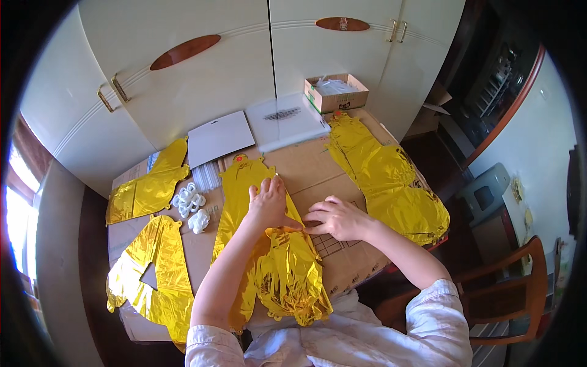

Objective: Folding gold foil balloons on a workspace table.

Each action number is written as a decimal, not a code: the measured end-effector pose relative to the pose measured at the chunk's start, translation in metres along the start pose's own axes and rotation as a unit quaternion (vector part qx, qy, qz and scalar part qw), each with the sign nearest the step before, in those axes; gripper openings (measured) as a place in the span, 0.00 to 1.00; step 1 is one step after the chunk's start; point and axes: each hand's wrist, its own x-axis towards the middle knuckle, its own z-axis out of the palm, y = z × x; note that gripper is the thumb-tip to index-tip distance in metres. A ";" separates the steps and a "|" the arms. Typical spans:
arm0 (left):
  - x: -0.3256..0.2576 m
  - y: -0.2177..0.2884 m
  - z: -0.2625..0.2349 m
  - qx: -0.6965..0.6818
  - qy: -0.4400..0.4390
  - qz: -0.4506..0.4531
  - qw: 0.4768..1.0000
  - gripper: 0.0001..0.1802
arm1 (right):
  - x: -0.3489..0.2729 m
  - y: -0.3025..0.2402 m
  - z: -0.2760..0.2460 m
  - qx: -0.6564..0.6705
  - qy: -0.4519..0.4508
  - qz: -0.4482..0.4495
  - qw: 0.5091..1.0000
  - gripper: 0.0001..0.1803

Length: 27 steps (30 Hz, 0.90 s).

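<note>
A flat gold foil balloon (241, 186) lies lengthwise in front of me, its lower part folded and crumpled (290, 269) toward my body. My left hand (266, 205) rests on the foil, fingers spread and thumb stretched to the right. From the right, my right hand (339, 219) meets the foil's edge beside that thumb, its thumb and index finger closed at the edge. The other fingers of that hand are bent, and what lies under them is partly hidden. A small red spot (239, 158) marks the balloon's far end.
More flat gold foil balloons lie at the far left (150, 186), near left (168, 257) and right (391, 183) of the cardboard-covered table (306, 168). White ribbon-like coils (188, 200), a white sheet (221, 139), a clear plastic packet (287, 125) and an open box (337, 101) stand around. A wooden chair (532, 287) is at right.
</note>
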 end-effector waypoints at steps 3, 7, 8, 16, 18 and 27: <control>0.000 -0.001 0.000 0.008 0.000 0.003 1.000 0.75 | -0.004 -0.006 -0.003 -0.006 0.006 -0.016 1.000 0.22; 0.002 0.000 -0.001 0.002 -0.009 0.001 1.000 0.73 | -0.010 -0.014 -0.008 -0.002 -0.005 -0.021 1.000 0.21; 0.001 0.000 -0.001 0.001 -0.009 0.000 1.000 0.73 | -0.012 -0.016 -0.009 0.003 -0.007 -0.024 1.000 0.21; 0.000 0.000 -0.001 0.010 0.005 0.008 1.000 0.75 | -0.019 -0.026 -0.014 -0.008 0.002 -0.050 0.999 0.15; 0.000 0.000 -0.001 0.015 0.005 0.008 1.000 0.75 | -0.021 -0.028 -0.014 -0.003 0.002 -0.055 0.998 0.15; 0.001 -0.001 0.000 0.009 -0.004 0.005 1.000 0.76 | -0.028 -0.037 -0.021 0.020 -0.021 -0.077 0.997 0.18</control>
